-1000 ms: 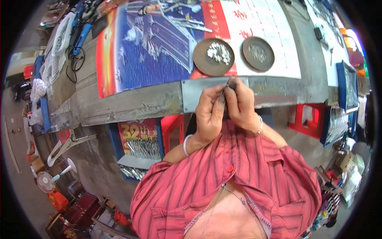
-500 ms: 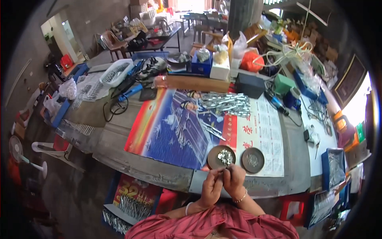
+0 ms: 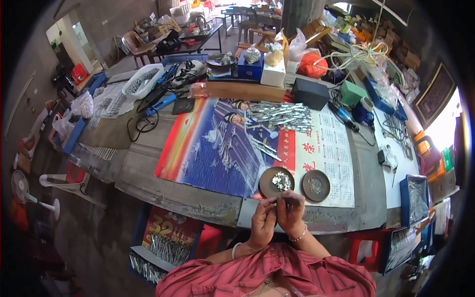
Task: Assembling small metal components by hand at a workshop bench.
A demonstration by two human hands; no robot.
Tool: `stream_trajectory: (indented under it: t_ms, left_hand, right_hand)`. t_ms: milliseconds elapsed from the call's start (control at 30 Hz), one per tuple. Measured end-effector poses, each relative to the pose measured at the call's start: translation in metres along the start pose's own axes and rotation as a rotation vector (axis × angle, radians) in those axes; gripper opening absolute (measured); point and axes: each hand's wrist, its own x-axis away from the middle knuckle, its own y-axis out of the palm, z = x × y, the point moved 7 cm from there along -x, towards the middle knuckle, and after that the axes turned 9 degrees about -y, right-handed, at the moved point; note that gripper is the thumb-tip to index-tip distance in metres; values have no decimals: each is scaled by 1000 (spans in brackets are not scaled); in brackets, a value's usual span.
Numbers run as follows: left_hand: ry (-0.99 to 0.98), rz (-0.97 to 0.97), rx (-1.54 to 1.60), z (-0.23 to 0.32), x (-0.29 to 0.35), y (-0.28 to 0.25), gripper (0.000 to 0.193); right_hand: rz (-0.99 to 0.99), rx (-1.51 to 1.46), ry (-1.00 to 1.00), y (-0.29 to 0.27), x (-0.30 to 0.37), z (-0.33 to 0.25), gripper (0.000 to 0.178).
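Close together in front of the table's near edge, my left hand [image 3: 263,223] and my right hand [image 3: 291,214] meet at the fingertips. Both are closed in a pinch; whatever lies between the fingers is too small and hidden to make out. Just beyond them sits a brown round dish [image 3: 267,184] holding small shiny metal pieces [image 3: 281,181]. To its right, a second brown dish [image 3: 324,194] contains finer grey bits [image 3: 315,186]. Farther back, a heap of slim silvery metal parts [image 3: 284,117] lies on a printed calendar poster [image 3: 205,163], with a few loose ones nearer the dishes.
A wooden block [image 3: 245,91] and a dark box [image 3: 310,93] stand behind the poster. Blue-handled corded tools [image 3: 161,104] lie at left, another [image 3: 345,119] at right. Below the table's near edge, a blue bin [image 3: 168,247] of metal strips stands left and a red stool [image 3: 366,247] right.
My view has shifted slightly, so the table sits a little higher in the picture. Both hands remain pinched together, with a small change in finger position.
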Motion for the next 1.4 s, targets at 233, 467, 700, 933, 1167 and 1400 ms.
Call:
stream_trajectory:
  t_ms: [233,467,700,933,1167,1400]
  left_hand:
    - [123,45,-84,8,9,2,27]
    - [143,44,-135,21,0,-2,25]
    - [51,-4,-43,-3,-4,-1,24]
    - [43,-3,-8,0,-1,-9,25]
    - [31,31,-41,-7,-4,-8,26]
    - [-90,-70,-5,-7,-4,-8,28]
  right_hand:
    - [112,-383,965,3,23,22,21]
    - [-126,-21,416,-4,3,6,22]
    - [-133,36,552,1,15,11,16]
    - [-101,44,304,-2,7,-1,14]
    - [-224,301,276,5,12,-6,12]
    - [-42,-554,997,3,43,32,24]
